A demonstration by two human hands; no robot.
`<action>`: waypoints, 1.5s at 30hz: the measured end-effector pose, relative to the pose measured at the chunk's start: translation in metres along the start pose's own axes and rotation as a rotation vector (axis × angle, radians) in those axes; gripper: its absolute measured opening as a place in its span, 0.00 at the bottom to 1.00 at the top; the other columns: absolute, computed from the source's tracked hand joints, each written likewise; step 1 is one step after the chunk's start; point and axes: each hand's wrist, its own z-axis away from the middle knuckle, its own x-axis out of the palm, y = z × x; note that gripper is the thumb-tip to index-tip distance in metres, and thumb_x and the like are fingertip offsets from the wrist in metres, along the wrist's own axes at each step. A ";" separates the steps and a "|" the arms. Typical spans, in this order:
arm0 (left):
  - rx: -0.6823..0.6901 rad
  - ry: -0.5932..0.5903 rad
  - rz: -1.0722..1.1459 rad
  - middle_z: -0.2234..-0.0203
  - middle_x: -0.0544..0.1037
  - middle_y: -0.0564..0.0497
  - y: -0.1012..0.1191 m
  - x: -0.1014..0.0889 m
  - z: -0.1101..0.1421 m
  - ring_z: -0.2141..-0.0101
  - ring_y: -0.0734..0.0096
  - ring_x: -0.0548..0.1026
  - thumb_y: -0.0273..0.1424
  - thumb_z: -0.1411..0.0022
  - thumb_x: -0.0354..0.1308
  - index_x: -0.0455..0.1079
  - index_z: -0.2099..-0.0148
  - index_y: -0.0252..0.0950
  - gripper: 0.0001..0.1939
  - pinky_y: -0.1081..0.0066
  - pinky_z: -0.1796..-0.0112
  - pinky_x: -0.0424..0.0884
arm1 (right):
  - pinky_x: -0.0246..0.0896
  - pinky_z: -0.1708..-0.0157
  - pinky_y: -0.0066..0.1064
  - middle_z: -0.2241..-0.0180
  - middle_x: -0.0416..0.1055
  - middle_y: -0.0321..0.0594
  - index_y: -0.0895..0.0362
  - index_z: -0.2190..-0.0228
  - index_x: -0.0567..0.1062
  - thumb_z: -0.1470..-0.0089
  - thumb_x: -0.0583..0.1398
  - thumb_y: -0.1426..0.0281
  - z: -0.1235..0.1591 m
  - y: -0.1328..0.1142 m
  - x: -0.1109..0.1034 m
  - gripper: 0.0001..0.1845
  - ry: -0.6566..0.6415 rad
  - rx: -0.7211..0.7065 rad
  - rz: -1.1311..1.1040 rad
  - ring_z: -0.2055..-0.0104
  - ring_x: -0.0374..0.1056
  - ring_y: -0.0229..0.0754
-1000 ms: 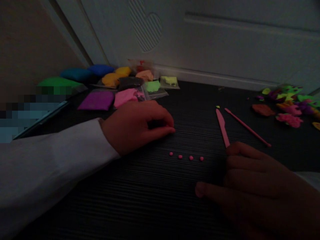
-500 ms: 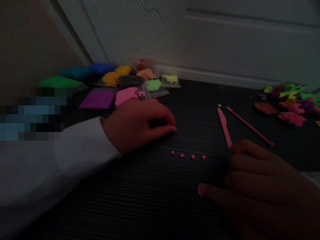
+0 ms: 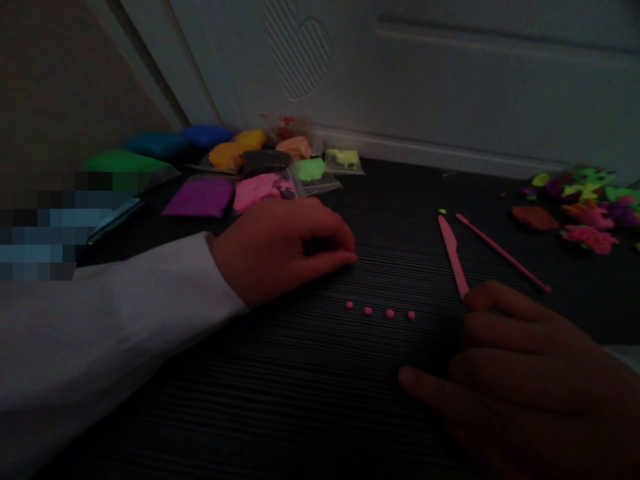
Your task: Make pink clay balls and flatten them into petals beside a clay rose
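Near the middle of the dark, ridged tabletop [image 3: 280, 380], four small pink balls [image 3: 390, 314] lie in a short row running left to right, each apart from the next. Left of the row and a little farther off, the left hand [image 3: 285, 250] rests with its fingers curled, thumb and forefinger tips close together around a small gap; whether they touch or pinch anything cannot be told. Right of the balls, the right hand [image 3: 520, 360] lies palm down, partly open: one digit stretches left, nearer than the row, while the other fingers are bent. The near end of a pink knife [image 3: 453, 257] meets a bent finger; whether it is gripped cannot be told, nor what is under the palm. Just right of the knife, a thin pink stick [image 3: 503, 252] slants toward the near right, and a yellow-green scrap [image 3: 442, 211] sits by the blade's far tip.

On the far left, beyond the left hand, are a purple packet [image 3: 200, 197], a pink packet [image 3: 255, 191], a green packet [image 3: 125, 162] and others in blue, orange, black and pale green. At the far right are a flat brown piece [image 3: 534, 217] and a cluster of colourful shaped pieces [image 3: 590, 239].
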 end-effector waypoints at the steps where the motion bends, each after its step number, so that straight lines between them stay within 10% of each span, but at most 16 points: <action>1: -0.004 -0.003 0.001 0.72 0.72 0.55 0.000 0.000 0.000 0.69 0.75 0.68 0.37 0.46 0.50 0.67 0.66 0.38 0.09 0.74 0.67 0.61 | 0.47 0.73 0.34 0.87 0.62 0.28 0.54 0.68 0.72 0.50 0.53 0.71 0.000 0.000 0.000 0.08 -0.014 -0.002 0.007 0.81 0.55 0.34; 25: -0.003 -0.017 0.012 0.72 0.71 0.55 0.000 0.000 0.000 0.69 0.75 0.68 0.36 0.46 0.50 0.67 0.66 0.38 0.09 0.75 0.66 0.61 | 0.49 0.73 0.35 0.88 0.63 0.31 0.56 0.79 0.72 0.53 0.54 0.73 0.000 0.000 -0.002 0.09 0.011 0.047 -0.051 0.82 0.56 0.34; 45: -0.001 -0.015 0.000 0.72 0.71 0.54 0.001 0.000 -0.001 0.69 0.75 0.68 0.36 0.46 0.50 0.67 0.66 0.38 0.09 0.74 0.67 0.60 | 0.44 0.75 0.32 0.86 0.62 0.28 0.53 0.67 0.71 0.52 0.54 0.69 0.002 -0.002 -0.004 0.10 -0.035 0.031 0.021 0.80 0.54 0.34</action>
